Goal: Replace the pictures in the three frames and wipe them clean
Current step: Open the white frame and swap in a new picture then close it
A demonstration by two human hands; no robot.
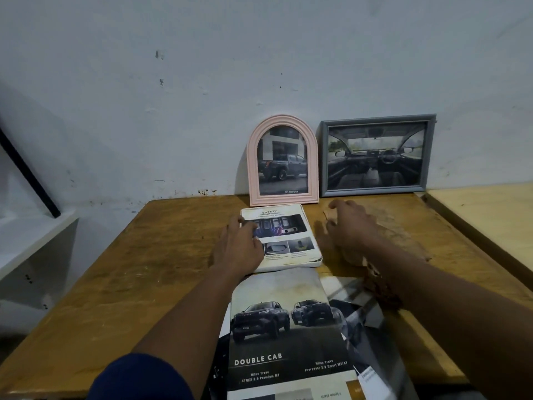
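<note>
One white frame [291, 226] lies flat, long axis toward the wall [259, 53]; spread left hand [242, 246] presses it, right hand [352, 226] clutches cloth [398, 235].

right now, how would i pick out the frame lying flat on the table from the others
On the wooden table, a pink arched frame and a grey rectangular frame lean on the wall. In front of the pink one lies the white frame, between the left hand on its left edge and the right hand on a brown cloth. It alone lies flat, showing a page headed SAFETY.
</note>
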